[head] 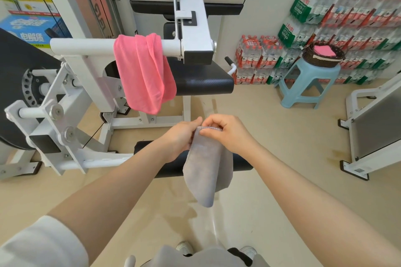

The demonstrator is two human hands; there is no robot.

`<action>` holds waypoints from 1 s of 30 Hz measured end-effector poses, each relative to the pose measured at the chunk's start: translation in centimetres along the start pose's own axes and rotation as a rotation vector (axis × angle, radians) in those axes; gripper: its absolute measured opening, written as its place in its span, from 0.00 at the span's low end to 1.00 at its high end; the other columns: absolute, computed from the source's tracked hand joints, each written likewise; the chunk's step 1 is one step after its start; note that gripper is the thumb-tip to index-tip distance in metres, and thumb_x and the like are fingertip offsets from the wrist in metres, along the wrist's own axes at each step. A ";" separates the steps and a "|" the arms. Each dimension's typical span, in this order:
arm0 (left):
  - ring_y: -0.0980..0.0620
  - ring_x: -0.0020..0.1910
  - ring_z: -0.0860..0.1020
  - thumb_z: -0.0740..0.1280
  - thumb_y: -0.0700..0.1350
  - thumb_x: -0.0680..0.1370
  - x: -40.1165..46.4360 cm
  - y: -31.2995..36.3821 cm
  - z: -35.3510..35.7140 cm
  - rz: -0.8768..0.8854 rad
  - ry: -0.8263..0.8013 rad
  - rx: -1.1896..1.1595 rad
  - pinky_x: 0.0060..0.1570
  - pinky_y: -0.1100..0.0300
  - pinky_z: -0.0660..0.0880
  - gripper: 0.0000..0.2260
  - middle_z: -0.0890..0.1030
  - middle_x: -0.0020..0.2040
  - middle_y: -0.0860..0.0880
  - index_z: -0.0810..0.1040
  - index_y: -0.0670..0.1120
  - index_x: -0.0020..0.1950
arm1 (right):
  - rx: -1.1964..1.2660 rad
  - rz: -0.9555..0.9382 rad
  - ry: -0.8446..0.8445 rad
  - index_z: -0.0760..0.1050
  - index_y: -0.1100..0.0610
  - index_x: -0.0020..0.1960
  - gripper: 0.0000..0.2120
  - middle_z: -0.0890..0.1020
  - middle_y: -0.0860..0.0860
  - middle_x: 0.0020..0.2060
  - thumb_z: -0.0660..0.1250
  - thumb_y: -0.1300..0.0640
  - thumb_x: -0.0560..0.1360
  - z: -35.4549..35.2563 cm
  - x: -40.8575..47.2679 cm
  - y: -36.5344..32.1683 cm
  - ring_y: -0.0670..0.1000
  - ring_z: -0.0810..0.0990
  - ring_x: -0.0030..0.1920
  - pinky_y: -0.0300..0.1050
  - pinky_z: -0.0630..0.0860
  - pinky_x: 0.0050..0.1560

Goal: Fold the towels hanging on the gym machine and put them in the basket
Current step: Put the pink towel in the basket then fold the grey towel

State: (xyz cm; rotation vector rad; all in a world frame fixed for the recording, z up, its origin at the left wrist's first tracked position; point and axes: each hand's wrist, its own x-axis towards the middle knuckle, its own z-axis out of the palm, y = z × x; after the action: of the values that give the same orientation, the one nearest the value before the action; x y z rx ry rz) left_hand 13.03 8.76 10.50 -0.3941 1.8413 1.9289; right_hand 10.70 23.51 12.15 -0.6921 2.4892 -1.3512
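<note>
A grey towel point(207, 164) is pinched at its top edge by the left hand point(181, 139) and right hand point(226, 133), hanging folded below both. A pink towel point(143, 73) is draped over the machine bar point(82, 46).

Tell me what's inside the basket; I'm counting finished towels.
Inside the basket on the stool, one folded pink towel shows. Anything beneath it is covered.

Both arms outstretched; left grip point(181, 136) and right grip point(225, 131) apparently pinching.
</note>
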 end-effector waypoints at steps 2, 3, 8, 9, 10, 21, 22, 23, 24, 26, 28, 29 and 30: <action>0.51 0.47 0.80 0.55 0.53 0.81 -0.2 0.1 0.0 -0.013 -0.024 0.021 0.46 0.59 0.75 0.20 0.82 0.53 0.42 0.78 0.41 0.59 | -0.077 -0.013 -0.030 0.80 0.57 0.42 0.04 0.81 0.49 0.36 0.70 0.56 0.72 0.2 0.0 0.1 0.45 0.76 0.38 0.37 0.74 0.43; 0.50 0.49 0.80 0.55 0.53 0.81 -0.2 0.1 0.1 -0.006 -0.025 0.051 0.47 0.58 0.75 0.20 0.81 0.53 0.41 0.79 0.41 0.58 | -0.121 -0.012 -0.029 0.80 0.58 0.42 0.05 0.81 0.49 0.37 0.70 0.56 0.72 0.3 -0.1 0.2 0.47 0.78 0.39 0.41 0.76 0.44; 0.50 0.57 0.79 0.53 0.61 0.79 -1.0 0.6 0.8 0.073 -0.024 0.088 0.63 0.53 0.71 0.24 0.83 0.53 0.44 0.82 0.46 0.50 | -0.165 0.050 0.115 0.72 0.56 0.38 0.12 0.76 0.49 0.31 0.71 0.50 0.70 0.3 0.0 -0.6 0.50 0.72 0.34 0.48 0.73 0.38; 0.52 0.56 0.79 0.53 0.60 0.79 -1.4 0.8 0.8 0.123 -0.043 0.117 0.63 0.55 0.71 0.23 0.84 0.51 0.48 0.83 0.48 0.48 | -0.173 0.069 0.138 0.70 0.56 0.37 0.14 0.73 0.49 0.30 0.70 0.48 0.70 0.1 0.1 -0.7 0.49 0.70 0.32 0.47 0.70 0.35; 0.55 0.56 0.79 0.56 0.58 0.79 -1.8 0.9 0.9 0.189 -0.079 0.142 0.63 0.59 0.70 0.19 0.84 0.49 0.52 0.83 0.50 0.48 | -0.183 0.075 0.150 0.68 0.57 0.36 0.16 0.72 0.49 0.28 0.70 0.47 0.70 0.0 0.1 -0.7 0.49 0.68 0.31 0.45 0.68 0.34; 0.57 0.43 0.79 0.60 0.46 0.80 -3.0 3.3 -0.4 0.497 0.005 0.367 0.47 0.63 0.75 0.10 0.82 0.42 0.52 0.80 0.52 0.45 | 0.469 0.260 -0.165 0.79 0.56 0.42 0.16 0.83 0.48 0.36 0.58 0.49 0.78 -2.2 0.0 -0.6 0.44 0.80 0.38 0.39 0.76 0.43; 0.57 0.42 0.79 0.59 0.46 0.80 -2.9 3.4 -0.9 0.496 0.078 0.291 0.46 0.64 0.76 0.11 0.82 0.42 0.52 0.80 0.52 0.44 | 0.469 0.270 -0.195 0.79 0.54 0.41 0.15 0.83 0.45 0.35 0.58 0.49 0.78 -2.2 -0.1 -0.1 0.43 0.80 0.37 0.38 0.75 0.41; 0.56 0.41 0.79 0.59 0.46 0.80 -2.8 3.6 -1.4 0.489 0.155 0.202 0.45 0.63 0.76 0.11 0.82 0.41 0.51 0.80 0.52 0.43 | 0.444 0.283 -0.235 0.78 0.53 0.41 0.13 0.83 0.44 0.35 0.59 0.50 0.78 -2.2 -0.2 0.3 0.42 0.80 0.36 0.37 0.74 0.41; 0.54 0.40 0.79 0.59 0.47 0.80 -2.7 3.8 -2.1 0.469 0.231 0.113 0.44 0.61 0.75 0.11 0.81 0.40 0.50 0.80 0.50 0.43 | 0.407 0.302 -0.286 0.78 0.52 0.42 0.12 0.83 0.44 0.36 0.59 0.51 0.78 -2.1 -0.3 0.7 0.42 0.80 0.36 0.37 0.74 0.41; 0.54 0.41 0.79 0.61 0.48 0.80 -2.0 4.3 -3.4 0.410 0.360 -0.093 0.46 0.59 0.75 0.09 0.81 0.41 0.48 0.80 0.47 0.46 | 0.305 0.328 -0.398 0.78 0.51 0.43 0.08 0.82 0.43 0.38 0.61 0.52 0.78 -1.8 -0.7 1.2 0.41 0.80 0.38 0.35 0.75 0.43; 0.53 0.48 0.79 0.64 0.51 0.78 -1.6 5.5 -4.3 0.295 0.493 -0.341 0.52 0.58 0.75 0.14 0.81 0.48 0.48 0.77 0.44 0.57 | 0.184 0.335 -0.470 0.78 0.48 0.45 0.05 0.82 0.41 0.42 0.63 0.51 0.77 -1.5 -1.0 1.8 0.39 0.80 0.42 0.31 0.75 0.46; 0.52 0.49 0.78 0.65 0.53 0.77 -1.3 6.0 -4.7 0.243 0.555 -0.421 0.53 0.58 0.74 0.17 0.80 0.50 0.48 0.75 0.42 0.60 | 0.136 0.342 -0.480 0.77 0.47 0.47 0.05 0.81 0.40 0.44 0.63 0.49 0.77 -1.4 -1.1 2.0 0.38 0.79 0.44 0.30 0.74 0.47; 0.52 0.48 0.78 0.65 0.53 0.77 -1.0 6.5 -5.0 0.216 0.595 -0.442 0.51 0.59 0.75 0.18 0.79 0.49 0.48 0.74 0.42 0.60 | 0.102 0.348 -0.476 0.77 0.47 0.50 0.06 0.80 0.39 0.45 0.63 0.48 0.77 -1.3 -1.1 2.3 0.38 0.78 0.47 0.31 0.73 0.47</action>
State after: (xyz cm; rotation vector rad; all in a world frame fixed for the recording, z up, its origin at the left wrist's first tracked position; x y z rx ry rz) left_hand 10.21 3.58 16.28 -1.0430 1.8249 2.5799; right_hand 10.51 26.05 10.92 -0.4618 2.0303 -1.0330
